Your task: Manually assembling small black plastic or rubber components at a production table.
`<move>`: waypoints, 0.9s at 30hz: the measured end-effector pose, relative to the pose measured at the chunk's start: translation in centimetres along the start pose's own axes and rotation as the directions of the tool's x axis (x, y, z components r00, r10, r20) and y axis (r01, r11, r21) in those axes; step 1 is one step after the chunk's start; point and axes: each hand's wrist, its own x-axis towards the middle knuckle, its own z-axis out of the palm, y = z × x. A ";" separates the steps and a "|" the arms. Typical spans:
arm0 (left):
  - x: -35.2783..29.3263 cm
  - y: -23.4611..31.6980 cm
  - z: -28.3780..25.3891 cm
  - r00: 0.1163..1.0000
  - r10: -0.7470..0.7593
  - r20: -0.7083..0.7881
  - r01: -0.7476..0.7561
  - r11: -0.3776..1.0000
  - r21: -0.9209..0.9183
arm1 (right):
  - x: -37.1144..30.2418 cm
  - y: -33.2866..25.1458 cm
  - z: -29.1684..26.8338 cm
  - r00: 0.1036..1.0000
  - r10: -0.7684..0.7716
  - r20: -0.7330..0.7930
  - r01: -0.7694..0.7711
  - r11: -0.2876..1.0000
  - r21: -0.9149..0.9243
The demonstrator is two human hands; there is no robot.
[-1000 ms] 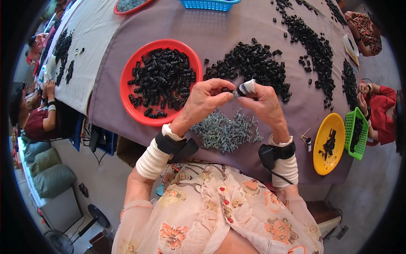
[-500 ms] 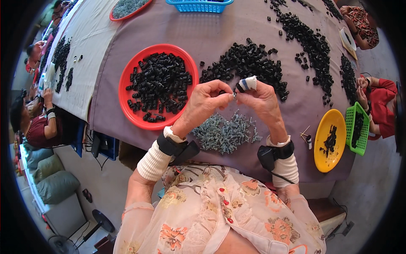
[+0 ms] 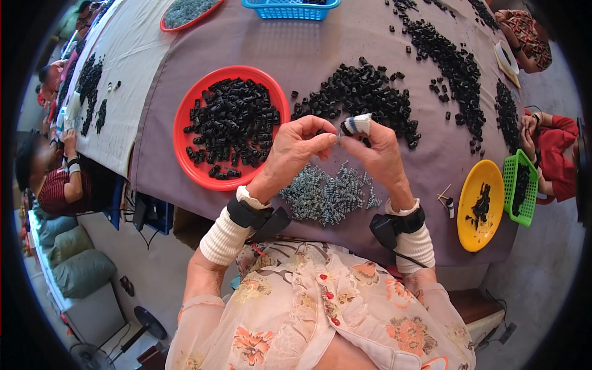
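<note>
Above the middle of the table, my left hand (image 3: 291,151) and my right hand (image 3: 381,153) meet fingertip to fingertip, both pinching. A small black plastic piece (image 3: 320,131) shows between my left thumb and forefinger. A tiny silvery bit (image 3: 338,138), too small to make out clearly, sits where the fingertips meet. One right finger wears a white knit finger sleeve (image 3: 357,124) with a dark stripe. Just below my hands lies a heap of small metal springs (image 3: 327,194). Beyond them spreads a pile of black plastic pieces (image 3: 367,92).
A red plate (image 3: 182,139) of black pieces stands to the left. At right are a yellow plate (image 3: 472,231), a green basket (image 3: 525,213), a small bottle (image 3: 451,208) and thin sticks (image 3: 443,196). A blue basket (image 3: 290,11) is at the far side. Other people sit around the table.
My right hand has turned slightly and shifted a little to the left, its thumb now closer to my left fingertips. The left hand has barely moved.
</note>
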 end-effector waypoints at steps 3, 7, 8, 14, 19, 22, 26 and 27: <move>-0.2 0.3 -0.1 1.000 -0.004 0.031 0.003 0.999 0.034 | -0.2 0.0 0.4 0.984 0.172 -0.039 -0.141 0.901 0.411; 0.0 -0.5 0.2 0.998 -0.006 0.059 0.008 0.999 -0.041 | -0.2 0.3 0.7 0.991 0.133 0.010 -0.126 0.907 0.401; 0.0 -0.3 0.2 1.000 -0.003 0.001 0.003 0.998 -0.060 | -0.1 0.3 0.6 0.986 0.168 -0.020 -0.149 0.917 0.370; -0.2 0.0 -1.5 0.993 0.002 -0.116 -0.008 0.999 -0.050 | -0.3 1.3 -0.1 0.995 0.103 0.011 -0.102 0.994 -0.039; -0.5 -0.3 -1.4 0.989 0.030 -0.143 -0.027 0.999 0.019 | -1.1 2.2 1.1 0.955 -0.141 0.259 0.240 0.882 -0.406; -0.7 -0.8 -1.4 0.987 0.088 -0.133 -0.080 0.995 0.065 | -1.3 2.1 2.0 0.912 -0.193 0.362 0.371 0.766 -0.526; -0.5 -0.7 -1.3 0.983 0.113 -0.147 -0.098 0.990 0.100 | -1.2 2.4 2.6 0.903 -0.171 0.393 0.392 0.701 -0.596; -0.6 -0.8 -1.4 0.986 0.102 -0.129 -0.082 0.985 0.151 | -1.1 2.4 2.5 0.913 -0.140 0.382 0.360 0.718 -0.596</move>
